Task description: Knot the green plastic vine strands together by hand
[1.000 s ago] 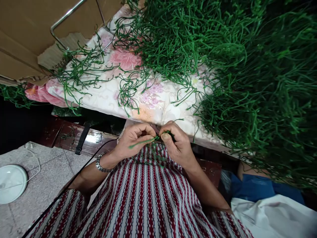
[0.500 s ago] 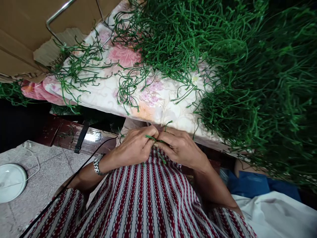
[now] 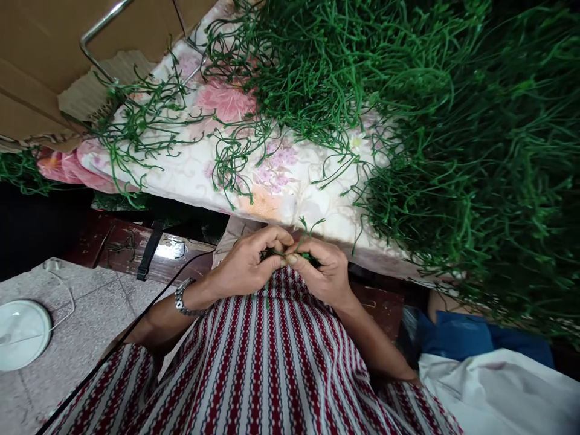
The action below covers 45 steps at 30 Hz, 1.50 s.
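My left hand [image 3: 249,260] and my right hand [image 3: 324,269] meet in front of my lap at the table's near edge. Both are closed, thumbs and fingertips pinched together, on thin green stems [image 3: 310,227] that look like plastic plant sprigs. Forked tips stick up above my right hand's fingers. More green shows inside the curl of each hand, but the fingers hide how the pieces join. Just beyond lie a small cluster of loose stems [image 3: 231,160] and a huge tangled heap of stems [image 3: 353,66] reaching to the right.
A flowered cloth [image 3: 181,166] covers the table. At the upper left stand a cardboard box [image 3: 36,54] and a bent metal rod frame [image 3: 97,30]. A white round object [image 3: 22,335] lies on the floor; white fabric [image 3: 502,393] is at lower right, near blue clothing [image 3: 466,335].
Both hands have shifted slightly and the fingers have re-gripped with thumbs closer together. Two forked tips now rise above my right hand; the sprig across my left fingers no longer shows there.
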Available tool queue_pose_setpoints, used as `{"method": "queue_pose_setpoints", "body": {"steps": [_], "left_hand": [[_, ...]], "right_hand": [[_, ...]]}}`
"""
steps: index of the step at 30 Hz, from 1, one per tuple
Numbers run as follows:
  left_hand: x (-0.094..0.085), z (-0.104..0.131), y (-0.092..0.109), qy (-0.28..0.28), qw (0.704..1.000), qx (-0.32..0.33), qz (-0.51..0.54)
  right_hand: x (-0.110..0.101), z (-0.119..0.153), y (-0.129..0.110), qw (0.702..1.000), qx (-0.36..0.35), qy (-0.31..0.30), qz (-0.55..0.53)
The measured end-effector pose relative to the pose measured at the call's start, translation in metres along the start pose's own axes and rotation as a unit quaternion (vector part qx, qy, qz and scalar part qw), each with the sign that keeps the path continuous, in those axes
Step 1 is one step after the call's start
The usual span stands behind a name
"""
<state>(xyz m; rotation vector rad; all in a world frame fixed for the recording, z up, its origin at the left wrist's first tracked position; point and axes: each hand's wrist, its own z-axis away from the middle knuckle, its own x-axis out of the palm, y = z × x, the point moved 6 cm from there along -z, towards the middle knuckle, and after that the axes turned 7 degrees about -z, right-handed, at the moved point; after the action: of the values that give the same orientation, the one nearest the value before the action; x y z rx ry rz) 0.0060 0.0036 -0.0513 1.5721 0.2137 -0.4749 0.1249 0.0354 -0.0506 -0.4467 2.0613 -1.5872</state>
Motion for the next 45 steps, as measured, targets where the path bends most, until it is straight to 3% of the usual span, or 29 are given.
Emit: {"method": "queue_pose_setpoints", "body": {"steps": [5, 11, 16, 23, 28, 31, 35, 38, 40, 42, 45], "left_hand": [[0.002, -0.004, 0.007, -0.005, 0.996, 0.058, -0.067], [0.005, -0.003, 0.015, -0.107, 0.987, 0.113, -0.027], [0.004, 0.002, 0.027, -0.163, 0.977, 0.134, -0.039], [0.006, 0.0, 0.033, -0.163, 0.977, 0.139, -0.005], [0.003, -0.009, 0.023, -0.132, 0.986, 0.052, 0.085], [0.003, -0.016, 0.007, -0.075, 0.984, -0.031, 0.156], [0.003, -0.017, -0.009, -0.024, 0.967, -0.118, 0.223], [0.0, -0.016, -0.013, 0.008, 0.959, -0.153, 0.239], [-0.003, -0.016, -0.015, 0.03, 0.954, -0.163, 0.248], [-0.003, -0.017, -0.015, 0.032, 0.956, -0.165, 0.241], [0.004, -0.018, -0.014, -0.009, 0.957, -0.166, 0.239]], "right_hand": [[0.0, 0.006, 0.009, 0.992, 0.027, 0.045, -0.112], [0.011, 0.009, 0.008, 0.967, 0.068, -0.07, -0.237], [0.01, 0.008, -0.011, 0.96, 0.03, -0.116, -0.253], [0.002, 0.009, -0.022, 0.972, 0.005, -0.071, -0.226], [-0.006, 0.002, -0.011, 0.97, 0.051, -0.005, -0.236], [-0.013, -0.003, -0.002, 0.981, 0.073, 0.035, -0.177], [-0.029, -0.003, -0.002, 0.996, 0.071, 0.045, 0.018], [-0.036, 0.004, -0.012, 0.987, 0.064, 0.001, 0.149], [-0.031, 0.009, -0.026, 0.977, 0.01, -0.05, 0.209], [-0.022, 0.012, -0.043, 0.957, -0.093, -0.071, 0.264], [-0.006, 0.01, -0.057, 0.913, -0.24, -0.084, 0.32]]}}
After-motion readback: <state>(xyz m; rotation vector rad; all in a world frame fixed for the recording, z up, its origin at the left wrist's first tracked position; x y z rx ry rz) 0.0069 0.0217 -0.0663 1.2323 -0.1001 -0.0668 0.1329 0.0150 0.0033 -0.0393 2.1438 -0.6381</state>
